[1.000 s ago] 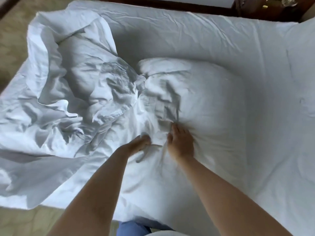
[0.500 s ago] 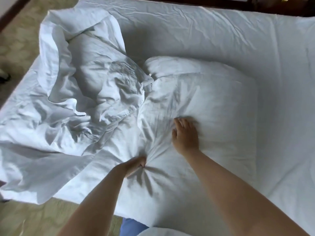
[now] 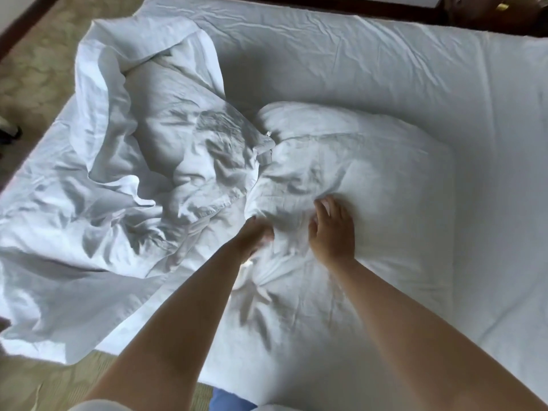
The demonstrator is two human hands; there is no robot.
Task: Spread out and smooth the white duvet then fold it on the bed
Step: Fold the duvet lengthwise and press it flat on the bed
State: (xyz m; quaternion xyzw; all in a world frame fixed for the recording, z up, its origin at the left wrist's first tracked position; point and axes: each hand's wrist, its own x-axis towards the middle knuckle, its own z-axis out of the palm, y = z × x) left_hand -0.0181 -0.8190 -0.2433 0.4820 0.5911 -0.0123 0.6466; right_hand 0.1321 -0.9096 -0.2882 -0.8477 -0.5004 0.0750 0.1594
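Note:
The white duvet [image 3: 184, 161] lies crumpled on the bed [image 3: 370, 63], piled high on the left. Its puffier, flatter part [image 3: 370, 179] spreads to the right. My left hand [image 3: 255, 236] is blurred; its fingers curl down into the duvet cloth near the middle, just ahead of a bunch of radiating creases. My right hand [image 3: 332, 229] rests flat on the puffy part a little to the right, with its fingers spread and pressing into the fabric. Both forearms reach in from the near edge.
The white sheet covers the bed's far and right side. A dark wooden headboard or furniture edge [image 3: 489, 16] runs along the top. Patterned carpet [image 3: 35, 69] shows at the left and at the near left corner. A dark object [image 3: 10, 132] sits on the floor at the left.
My left hand, which had pulled a bunch of cloth toward me, has moved forward again beside the right hand. The right hand stayed on the puffy part.

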